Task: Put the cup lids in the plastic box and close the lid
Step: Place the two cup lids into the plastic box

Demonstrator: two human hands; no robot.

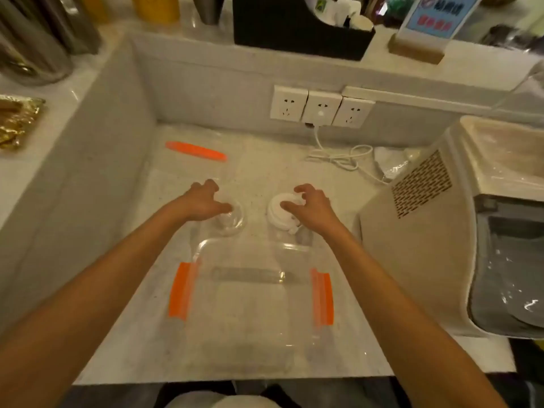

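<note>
A clear plastic box [206, 245] with orange side clips stands open on the marble counter right in front of me. Just beyond its far edge lie two cup lids: a clear domed lid [235, 220] on the left and a white lid [279, 213] on the right. My left hand [203, 203] hovers over the clear lid with fingers spread, thumb touching its rim. My right hand [312, 206] curls over the white lid, fingertips on its top. The box's clear lid [188, 172] with an orange clip [195, 151] lies flat further back on the left.
A beige machine [441, 231] stands close on the right. A white cable [338, 157] runs from the wall sockets [321, 108] down onto the counter. Raised ledges [73, 160] wall in the left and back. A black box [294, 28] and jars sit on the upper shelf.
</note>
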